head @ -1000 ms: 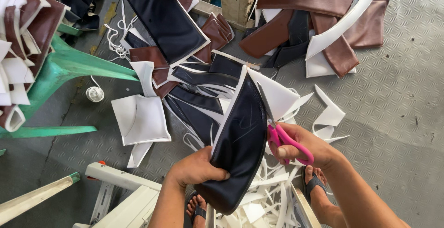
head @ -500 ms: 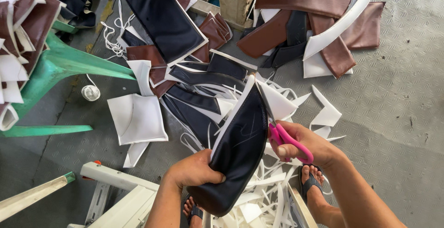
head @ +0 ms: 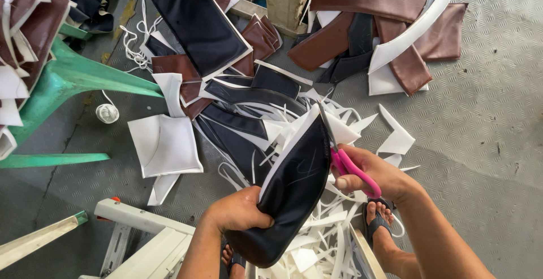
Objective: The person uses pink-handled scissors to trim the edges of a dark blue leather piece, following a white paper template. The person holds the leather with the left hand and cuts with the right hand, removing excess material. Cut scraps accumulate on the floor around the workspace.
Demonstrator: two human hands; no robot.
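the lower end of the dark panel [head: 294, 191] curls under and runs close to the bottom edge, so its full outline is hard to make out, and the blades of the pink-handled scissors [head: 349, 163] are mostly lost against the panel's right edge and the white scraps behind. both forearms are cut off by the bottom edge. two sandalled feet show only in part, one [head: 378, 222] beside the right wrist, the other [head: 232, 256] between the arms.

one panel is in hand, one pair of scissors, two hands. the scrap strips [head: 334, 239] on the floor are too tangled to count. one small white spool [head: 107, 112] lies at 9 o'clock from the panel, near the green plastic chair [head: 68, 78], and one flat white piece [head: 164, 143] lies between them.

the panel is a long, near-black sheet with a faint sheen, a white backing showing along its left edge, pointed toward 12 o'clock and rounded at 6 o'clock. it is held up over the grey tread-plate floor [head: 481, 143], in the middle low part of the view.

the left hand [head: 237, 211] has its fingers clamped on the panel's lower left edge. the right hand [head: 376, 174], at 3 o'clock from the panel, has its fingers closed through the scissor handles, blades lying along the panel's right edge. more brown and dark pieces [head: 362, 7] lie heaped at 12 o'clock.
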